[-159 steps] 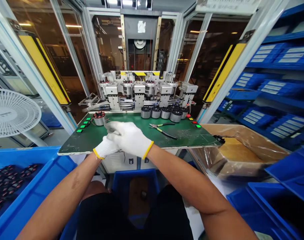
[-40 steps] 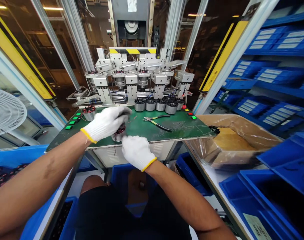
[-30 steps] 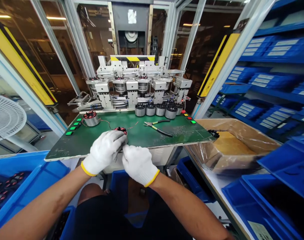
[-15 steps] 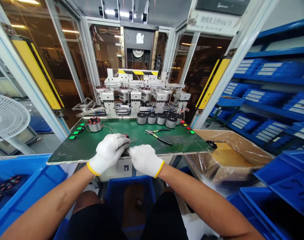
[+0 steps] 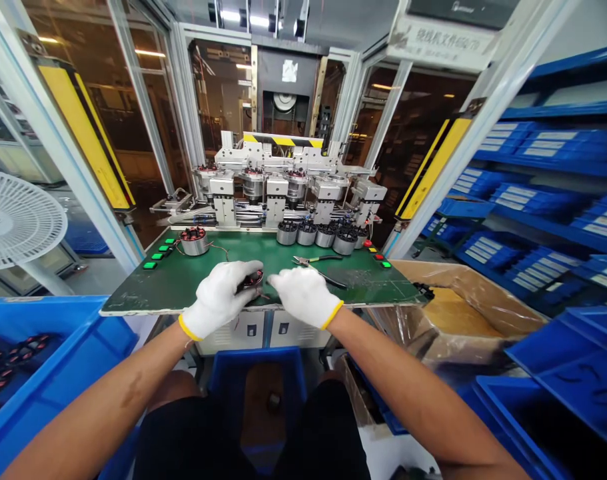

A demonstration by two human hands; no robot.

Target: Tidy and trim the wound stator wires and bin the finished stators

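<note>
My left hand (image 5: pixel 223 297), in a white glove, is closed around a wound motor stator (image 5: pixel 254 279) with dark and red parts, near the green tabletop's front edge. Just to its right, my right hand (image 5: pixel 303 293) has its gloved fingers pinched together; whatever is between them is too small to make out. Behind my right hand lie cutting pliers (image 5: pixel 323 259) with green and black handles. One wound stator (image 5: pixel 194 241) with loose wires sits at the table's left. Several grey metal cylinders with black tops (image 5: pixel 306 237) stand in a group at the back.
A winding machine (image 5: pixel 276 190) stands behind the green table (image 5: pixel 148 287). Lit buttons (image 5: pixel 156 256) line both sides. Blue bins (image 5: pixel 48 303) flank me, with a lined carton (image 5: pixel 463 270) at right, a fan (image 5: pixel 20 220) at left and a blue bin (image 5: pixel 256 353) below.
My hands have moved apart slightly, and the stator in my left hand shows more. The whole view has shifted a little with the head.
</note>
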